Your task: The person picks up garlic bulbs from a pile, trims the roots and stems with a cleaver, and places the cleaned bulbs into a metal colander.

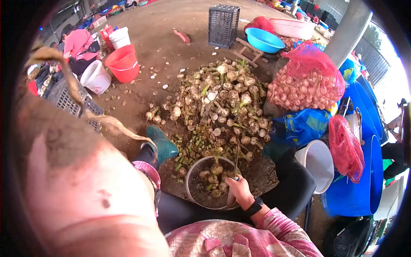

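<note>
My left hand (94, 180) is very close to the camera and blurred, filling the lower left. Its fingers cannot be made out. A curled tan strip (113, 123), like a dried stalk, shows along its upper edge. Low in the middle, my right hand (242, 190) is closed round the handle of a knife (236, 160), blade pointing up. That hand is at the right rim of a metal bowl (189, 187) between my legs. Several garlic bulbs (215, 177) with cut stems lie in the bowl. Beyond it spreads a large heap of garlic (227, 92), with green stem pieces nearest the bowl.
A red mesh sack of garlic (306, 88) stands to the right, near a white bucket (317, 165) and a blue tub (355, 188). Red (124, 63) and white buckets are at left, near a person in pink (79, 45). A black crate (223, 25) stands behind the heap.
</note>
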The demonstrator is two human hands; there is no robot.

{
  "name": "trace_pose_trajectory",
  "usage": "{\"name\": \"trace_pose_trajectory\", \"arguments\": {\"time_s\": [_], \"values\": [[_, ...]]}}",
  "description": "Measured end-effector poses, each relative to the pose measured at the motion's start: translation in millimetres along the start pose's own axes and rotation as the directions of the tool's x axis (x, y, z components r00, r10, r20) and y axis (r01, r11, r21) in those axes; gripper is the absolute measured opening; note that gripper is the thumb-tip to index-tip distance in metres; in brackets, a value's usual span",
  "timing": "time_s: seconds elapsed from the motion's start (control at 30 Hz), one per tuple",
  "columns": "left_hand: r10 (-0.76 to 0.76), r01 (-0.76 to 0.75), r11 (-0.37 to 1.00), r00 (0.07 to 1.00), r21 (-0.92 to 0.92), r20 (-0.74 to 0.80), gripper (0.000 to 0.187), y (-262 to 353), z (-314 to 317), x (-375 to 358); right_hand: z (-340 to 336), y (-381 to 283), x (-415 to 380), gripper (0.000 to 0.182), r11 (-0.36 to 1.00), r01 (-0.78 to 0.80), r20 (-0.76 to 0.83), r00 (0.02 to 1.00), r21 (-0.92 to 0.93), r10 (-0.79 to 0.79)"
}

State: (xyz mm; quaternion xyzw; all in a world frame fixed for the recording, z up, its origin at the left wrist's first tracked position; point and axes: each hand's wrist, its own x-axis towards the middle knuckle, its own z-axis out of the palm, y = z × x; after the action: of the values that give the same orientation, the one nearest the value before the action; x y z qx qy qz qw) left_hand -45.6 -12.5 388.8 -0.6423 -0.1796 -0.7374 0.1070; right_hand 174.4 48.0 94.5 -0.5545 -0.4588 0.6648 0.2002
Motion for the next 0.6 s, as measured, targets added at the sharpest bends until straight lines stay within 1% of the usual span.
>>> {"name": "trace_pose_trajectory", "arguments": {"time_s": [0.1,0.13,0.17,0.23,0.3,0.33,0.37,0.43,0.47,0.57,0.6], "values": [[0.012,-0.012,1.000,1.000,-0.001,-0.008,0.039,-5,-3,4,1,-2,-3,0.013,0.999,0.036,-0.007,0.999,0.041,-0.036],[0.022,-0.022,1.000,1.000,-0.001,-0.013,0.039,-7,-3,6,-1,11,6,0.010,0.998,0.058,0.010,0.998,0.021,-0.058],[0.025,-0.025,1.000,1.000,-0.005,-0.016,0.038,-9,-4,8,0,10,7,0.009,0.999,0.037,-0.015,0.999,0.008,-0.037],[0.031,-0.032,0.999,0.999,-0.013,-0.024,0.038,-14,-4,10,1,2,1,0.010,1.000,0.013,-0.031,0.999,-0.018,-0.013],[0.025,-0.025,1.000,0.999,-0.018,-0.027,0.038,-16,-4,13,-1,-2,-11,0.011,1.000,-0.011,-0.035,0.999,0.003,0.011],[0.028,-0.028,0.999,0.999,-0.023,-0.026,0.037,-17,-5,15,0,-7,-8,0.011,1.000,-0.003,-0.026,1.000,0.012,0.004],[0.038,-0.038,0.999,0.999,-0.025,-0.026,0.037,-18,-5,18,0,2,0,0.013,1.000,0.020,-0.016,1.000,0.006,-0.020],[0.038,-0.039,0.999,0.999,-0.014,-0.033,0.037,-19,-10,26,2,6,4,0.012,0.994,0.044,0.005,0.999,0.100,-0.045],[0.042,-0.042,0.999,0.999,-0.012,-0.034,0.037,-19,-11,30,0,-2,-2,0.012,0.999,0.021,-0.009,1.000,0.045,-0.021],[0.052,-0.052,0.999,0.998,-0.002,-0.035,0.036,-21,-13,35,-2,-7,-5,0.013,1.000,-0.017,-0.002,1.000,-0.018,0.017],[0.066,-0.066,0.998,0.997,-0.002,-0.046,0.036,-23,-13,37,1,-3,-3,0.011,0.997,0.058,-0.010,0.998,0.043,-0.058]]}}
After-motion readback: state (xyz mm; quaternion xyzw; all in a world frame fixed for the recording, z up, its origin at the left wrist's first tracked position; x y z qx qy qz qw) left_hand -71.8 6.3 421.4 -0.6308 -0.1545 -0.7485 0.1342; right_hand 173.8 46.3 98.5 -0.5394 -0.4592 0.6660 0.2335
